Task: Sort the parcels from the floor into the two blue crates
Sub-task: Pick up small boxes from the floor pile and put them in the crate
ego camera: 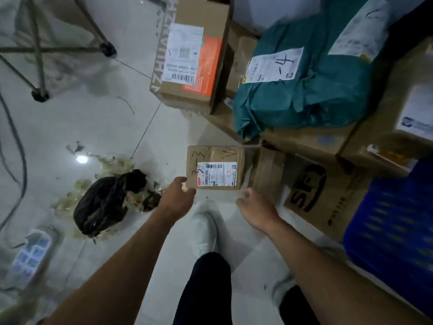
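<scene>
A small brown cardboard parcel [215, 167] with a white label and black pen marks lies on the tiled floor in the middle of the view. My left hand [179, 192] pinches its near left corner. My right hand [254, 208] hovers just off its near right corner, fingers loosely curled, holding nothing. A blue crate [393, 231] stands at the right edge. More parcels are piled behind: a tall carton with an orange patch [192, 55], a teal plastic bag [302, 76] and a carton with black lettering [311, 191].
A black rubbish bag [105, 202] with scattered scraps lies on the floor to the left. Chair or stand legs [39, 95] occupy the upper left. My white shoe [203, 231] is below the parcel. Stacked cartons [304, 139] wall off the right side.
</scene>
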`<state>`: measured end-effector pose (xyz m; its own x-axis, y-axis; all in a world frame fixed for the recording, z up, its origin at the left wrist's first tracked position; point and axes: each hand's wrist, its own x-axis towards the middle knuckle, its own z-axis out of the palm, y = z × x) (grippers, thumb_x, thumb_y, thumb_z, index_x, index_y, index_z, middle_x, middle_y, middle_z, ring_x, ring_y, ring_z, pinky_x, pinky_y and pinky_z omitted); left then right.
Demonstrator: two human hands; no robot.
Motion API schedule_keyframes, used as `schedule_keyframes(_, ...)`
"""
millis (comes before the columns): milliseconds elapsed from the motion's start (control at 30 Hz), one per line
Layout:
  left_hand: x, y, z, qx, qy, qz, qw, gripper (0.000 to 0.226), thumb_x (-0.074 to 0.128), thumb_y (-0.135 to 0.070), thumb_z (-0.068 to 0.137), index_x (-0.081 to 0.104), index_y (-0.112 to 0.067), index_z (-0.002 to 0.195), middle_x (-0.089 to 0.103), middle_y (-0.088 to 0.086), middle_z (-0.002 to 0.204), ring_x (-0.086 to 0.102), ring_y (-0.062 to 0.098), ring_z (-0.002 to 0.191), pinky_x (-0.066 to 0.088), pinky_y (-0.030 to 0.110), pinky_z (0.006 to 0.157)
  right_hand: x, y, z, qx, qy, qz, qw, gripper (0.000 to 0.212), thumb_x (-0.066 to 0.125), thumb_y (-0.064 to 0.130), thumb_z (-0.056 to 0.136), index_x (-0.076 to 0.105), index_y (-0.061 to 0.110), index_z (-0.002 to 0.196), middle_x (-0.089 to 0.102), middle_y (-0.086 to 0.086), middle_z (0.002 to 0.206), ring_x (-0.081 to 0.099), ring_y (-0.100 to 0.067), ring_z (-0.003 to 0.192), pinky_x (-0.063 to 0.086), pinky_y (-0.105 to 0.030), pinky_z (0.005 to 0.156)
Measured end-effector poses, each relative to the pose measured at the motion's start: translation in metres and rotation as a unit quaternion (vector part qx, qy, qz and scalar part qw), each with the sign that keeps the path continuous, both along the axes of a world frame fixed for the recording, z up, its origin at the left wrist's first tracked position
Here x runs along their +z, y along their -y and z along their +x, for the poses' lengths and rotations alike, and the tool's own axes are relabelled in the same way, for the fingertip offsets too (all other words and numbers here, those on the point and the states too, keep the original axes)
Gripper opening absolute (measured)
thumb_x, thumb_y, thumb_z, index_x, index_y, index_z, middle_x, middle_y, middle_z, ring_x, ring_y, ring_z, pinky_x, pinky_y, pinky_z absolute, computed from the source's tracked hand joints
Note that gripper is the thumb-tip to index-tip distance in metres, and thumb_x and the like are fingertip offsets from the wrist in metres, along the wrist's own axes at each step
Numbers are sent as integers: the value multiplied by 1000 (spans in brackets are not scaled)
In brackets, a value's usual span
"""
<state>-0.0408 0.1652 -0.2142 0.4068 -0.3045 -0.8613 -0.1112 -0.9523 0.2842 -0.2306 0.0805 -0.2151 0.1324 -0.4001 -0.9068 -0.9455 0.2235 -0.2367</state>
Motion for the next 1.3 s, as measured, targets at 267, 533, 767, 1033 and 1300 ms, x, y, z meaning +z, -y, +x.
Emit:
schedule_keyframes(267, -91, 2, 31, 38, -106, -7, 994, 70, 65, -30, 77, 43, -23, 144, 61, -1, 138, 60, 20, 120, 46, 46, 108, -98, 8, 32, -195, 18, -5, 981, 83, 50, 51, 72, 38, 27, 150, 56, -3, 144, 56, -29, 126, 46, -43, 105)
schedule_keyframes(533, -58, 3, 24, 53, -137, -33, 989, 46, 63, -18, 84, 57, -22, 129, 68, -5, 120, 62, 17, 112, 47, 40, 103, -72, 11, 32, -248, 48, 34, 967, 56, 58, 38, 92, 45, 25, 145, 60, -4, 137, 57, -26, 120, 45, -41, 103)
schedule_keyframes(767, 56, -3, 19, 102, -76, -58, 990, 33, 61, -19, 85, 58, -19, 118, 67, -3, 112, 61, 16, 106, 47, 33, 92, 47, 0, 26, -220, 55, 72, 971, 70, 58, 47, 84, 41, 27, 148, 57, 1, 142, 54, -25, 124, 43, -45, 108)
schedule_keyframes(1033, 252, 18, 17, 98, -26, -92, 991, 37, 62, -33, 86, 52, -21, 119, 64, 1, 122, 64, 23, 108, 54, 49, 96, 254, 27, 3, -178, 94, 52, 978, 57, 57, 44, 91, 47, 22, 142, 54, 6, 140, 51, -21, 125, 40, -39, 107)
schedule_keyframes(1300, 458, 77, -26, 89, 69, -201, 973, 34, 62, -37, 89, 51, -17, 115, 66, 0, 109, 66, 18, 98, 56, 41, 87, 463, 70, -31, -200, 175, -21, 964, 45, 56, 28, 98, 51, 17, 141, 64, 0, 132, 60, -19, 113, 47, -37, 99)
